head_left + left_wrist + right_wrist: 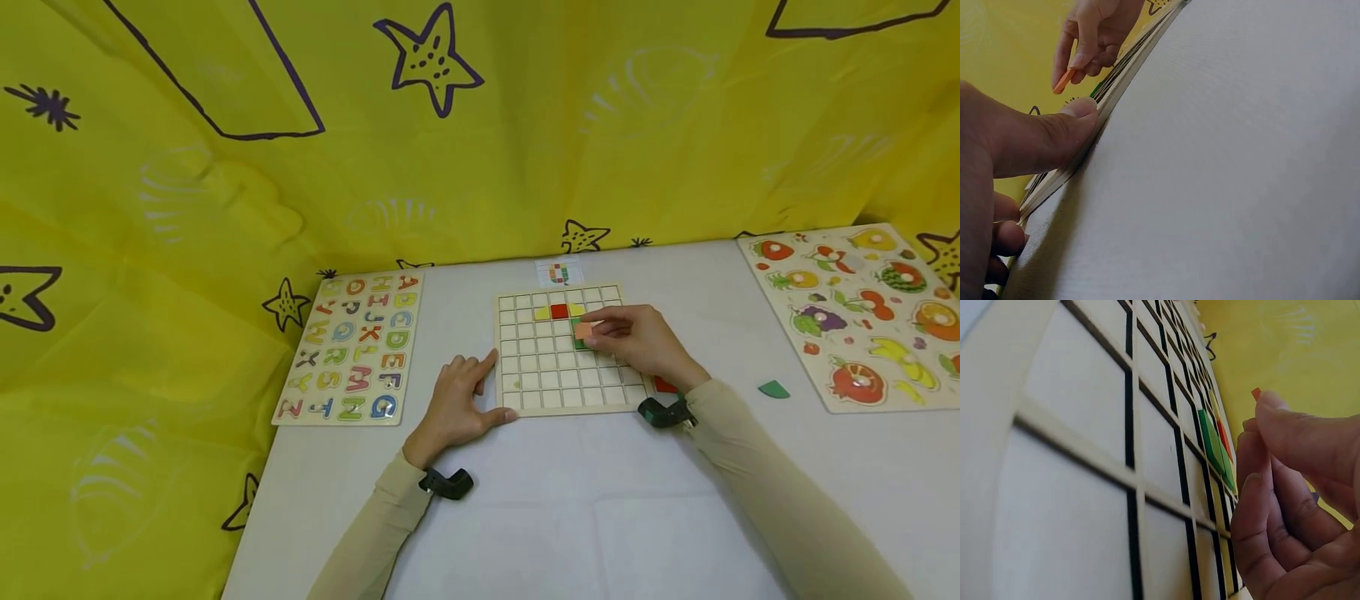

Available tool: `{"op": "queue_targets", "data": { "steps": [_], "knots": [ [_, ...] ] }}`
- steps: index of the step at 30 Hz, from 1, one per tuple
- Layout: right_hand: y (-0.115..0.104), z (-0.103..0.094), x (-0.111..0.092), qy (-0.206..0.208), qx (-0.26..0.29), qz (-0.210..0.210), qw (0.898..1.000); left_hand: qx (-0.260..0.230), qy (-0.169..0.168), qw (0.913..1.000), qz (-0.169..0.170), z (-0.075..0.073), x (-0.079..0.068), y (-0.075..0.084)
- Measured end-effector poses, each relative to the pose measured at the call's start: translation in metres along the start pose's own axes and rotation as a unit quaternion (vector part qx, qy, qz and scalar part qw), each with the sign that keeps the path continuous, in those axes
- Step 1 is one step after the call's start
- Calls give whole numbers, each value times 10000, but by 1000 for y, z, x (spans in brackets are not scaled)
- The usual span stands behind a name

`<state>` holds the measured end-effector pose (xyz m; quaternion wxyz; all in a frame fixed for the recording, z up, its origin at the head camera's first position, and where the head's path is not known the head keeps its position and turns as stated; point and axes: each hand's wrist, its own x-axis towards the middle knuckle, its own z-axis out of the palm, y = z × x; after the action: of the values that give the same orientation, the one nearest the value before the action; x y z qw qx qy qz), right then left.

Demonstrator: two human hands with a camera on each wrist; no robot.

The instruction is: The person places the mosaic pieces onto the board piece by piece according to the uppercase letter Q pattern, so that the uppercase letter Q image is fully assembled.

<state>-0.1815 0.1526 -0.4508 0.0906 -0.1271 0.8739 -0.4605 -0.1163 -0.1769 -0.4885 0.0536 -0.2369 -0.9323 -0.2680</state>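
Observation:
A wooden grid board [546, 377] lies flat on the white table. My left hand [454, 402] rests at its lower left corner, index finger along the left side and thumb on the front edge. Above the board's right half, my right hand [637, 340] pinches an orange tile [584, 331] between thumb and fingertips. In the left wrist view the orange tile [1064, 81] is held clear of the board. Green tiles [1215, 447] sit in the grid below it. Along an upper row are a red square [559, 311] and yellow rounded pieces [542, 314] on both sides.
A small pattern card [559, 272] lies behind the board. An alphabet puzzle [348, 350] is at left, a fruit puzzle [862, 321] at right. A green quarter-round piece [773, 389] lies right of the right wrist, and a red piece [664, 384] is partly hidden by it.

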Motion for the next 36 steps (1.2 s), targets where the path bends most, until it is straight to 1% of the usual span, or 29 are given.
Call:
{"op": "queue_targets", "data": {
  "steps": [8,12,15,18,23,27,30,36],
  "knots": [
    [-8,13,17,62,-245,-312,9992,14,-13,10000,6,1,2,-3],
    [-11,19,23,102,-297,-490,9983,3,-1,10000,9,1,3,-2],
    [-13,23,28,118,-364,-546,9978,-6,2,10000,3,0,4,-1],
    [-16,26,32,112,-445,-570,9973,1,-7,10000,-4,0,4,-1],
    [-20,30,36,-14,-606,-596,9964,18,-40,10000,-44,1,3,-1],
    [-22,32,39,-73,-907,-631,9939,12,-67,9999,-77,2,3,-2],
    [-24,34,41,-93,-1026,-654,9925,7,-66,9999,-86,2,3,-3],
    [-26,36,43,-107,-999,-568,9933,16,-69,9999,-114,2,1,-2]
  ]
}}
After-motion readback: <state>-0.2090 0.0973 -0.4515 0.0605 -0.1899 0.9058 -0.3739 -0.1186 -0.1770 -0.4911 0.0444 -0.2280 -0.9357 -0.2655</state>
